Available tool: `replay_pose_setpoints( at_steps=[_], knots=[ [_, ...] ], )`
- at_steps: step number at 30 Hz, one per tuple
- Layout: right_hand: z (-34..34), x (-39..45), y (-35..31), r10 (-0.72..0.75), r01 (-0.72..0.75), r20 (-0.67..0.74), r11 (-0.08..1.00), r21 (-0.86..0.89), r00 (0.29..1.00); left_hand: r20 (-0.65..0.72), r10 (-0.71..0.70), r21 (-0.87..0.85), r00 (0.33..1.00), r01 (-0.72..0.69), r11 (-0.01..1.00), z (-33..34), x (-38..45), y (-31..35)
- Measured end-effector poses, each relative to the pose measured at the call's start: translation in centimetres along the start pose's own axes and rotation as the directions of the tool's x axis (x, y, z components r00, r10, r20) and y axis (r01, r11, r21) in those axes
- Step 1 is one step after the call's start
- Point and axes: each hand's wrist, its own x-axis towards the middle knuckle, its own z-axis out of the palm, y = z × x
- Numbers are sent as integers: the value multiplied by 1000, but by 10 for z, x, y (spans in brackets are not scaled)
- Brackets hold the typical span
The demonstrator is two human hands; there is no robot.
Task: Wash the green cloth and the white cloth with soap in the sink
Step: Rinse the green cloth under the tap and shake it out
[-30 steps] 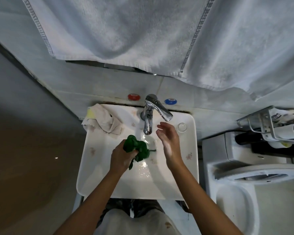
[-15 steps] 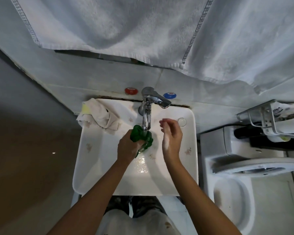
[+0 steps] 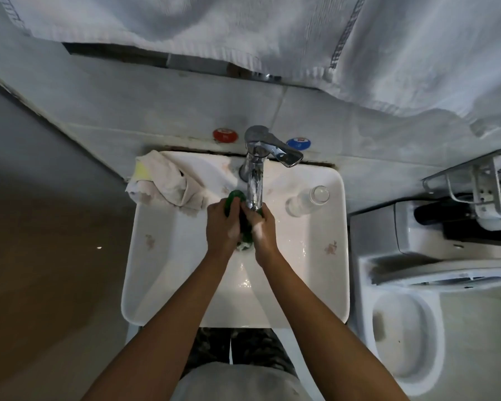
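Note:
Under the chrome tap (image 3: pixel 255 175), over the white sink (image 3: pixel 162 273), my left hand (image 3: pixel 223 227) and my right hand (image 3: pixel 262 227) press together around the green cloth (image 3: pixel 234 204). Only a green edge shows above my left fingers and a darker strip between my palms; the remainder is hidden. The white cloth (image 3: pixel 165 183) lies crumpled on the sink's back left corner, apart from both hands. Its left edge has a yellow patch.
A clear glass (image 3: pixel 307 201) lies on the sink's right rim. Red (image 3: pixel 225 135) and blue (image 3: pixel 298 142) discs flank the tap on the wall. White towels (image 3: pixel 243 30) hang overhead. A toilet (image 3: pixel 417 308) and a wire rack (image 3: pixel 480 186) stand to the right.
My left hand carried the green cloth up under the tap. My right hand, open before, has closed onto the cloth too. The view has shifted slightly.

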Motion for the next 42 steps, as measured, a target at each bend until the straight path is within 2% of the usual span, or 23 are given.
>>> replay_pose_setpoints(
  at_steps=[2, 5, 7, 9, 15, 18, 22, 27, 31, 34, 39, 40, 42],
  knots=[
    [1, 2, 1, -32, 32, -32, 999, -12, 999, -50, 60, 164, 997, -51, 985, -2, 1, -1],
    [-6, 7, 1, -155, 131, -102, 969, -210, 983, -24, 168, 302, 985, -153, 941, -8, 2, 1],
    [-11, 8, -1, -221, 168, -110, 917, -361, 969, 10, 201, 327, 979, -193, 925, -10, 3, 2],
    [-12, 8, -3, -234, 166, -118, 895, -414, 965, 30, 189, 265, 981, -190, 945, -3, 2, 4],
    [-1, 6, -6, -155, 137, -66, 966, -220, 986, -35, 99, 114, 995, -94, 989, 19, -9, 12],
    [-4, 4, -3, -125, 124, 8, 975, -183, 992, -54, 40, 144, 998, -31, 989, 20, -8, 12],
    [-9, 5, -2, -106, 101, -14, 971, -219, 994, -92, 11, 217, 996, 9, 976, 24, -8, 12],
    [-7, 5, -3, -132, 109, -87, 966, -235, 987, -41, -40, 9, 998, 40, 999, 22, -8, 11],
    [-5, 4, -10, -163, 149, -129, 982, -113, 978, 49, -27, -55, 998, 30, 998, 13, -7, 10],
    [-5, 2, -11, -141, 136, -99, 989, -53, 985, 120, -49, -175, 992, 69, 982, 6, -11, -1],
    [-4, -4, -14, -86, 86, -9, 991, 101, 996, 160, -50, -317, 986, 100, 943, 1, -20, -9],
    [-4, -3, -14, -87, 85, 17, 990, 109, 996, 163, -64, -322, 984, 114, 940, 2, -20, -7],
    [-4, 1, -14, -132, 133, 62, 991, -19, 989, 144, -87, -312, 986, 129, 941, 2, -20, -2]
  ],
)
